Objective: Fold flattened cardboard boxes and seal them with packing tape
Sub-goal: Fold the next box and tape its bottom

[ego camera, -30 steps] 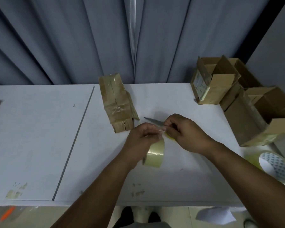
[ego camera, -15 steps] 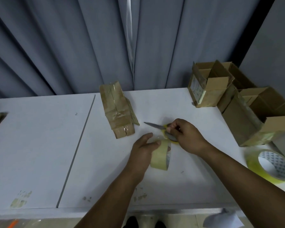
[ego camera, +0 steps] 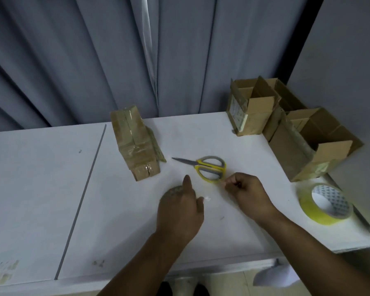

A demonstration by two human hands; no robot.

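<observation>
Right hand, fingers curled, pinches a faint clear tape strip reaching to the left hand, whose grip is hidden; beyond them on the table the sealed box lies lengthwise away from the person, scissors pointing left at it

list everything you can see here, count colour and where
sealed cardboard box: one, brown, taped over, table centre-left
scissors: one, yellow and grey, lying right of that box
open cardboard boxes: at least two, brown, far right of table
tape roll: one, yellowish, right table edge
tape strip: one, clear, faint, between the hands
table: one, white
curtain: grey-blue, behind table
left hand: forefinger straight, grip unclear
right hand: pinches the tape strip
</observation>
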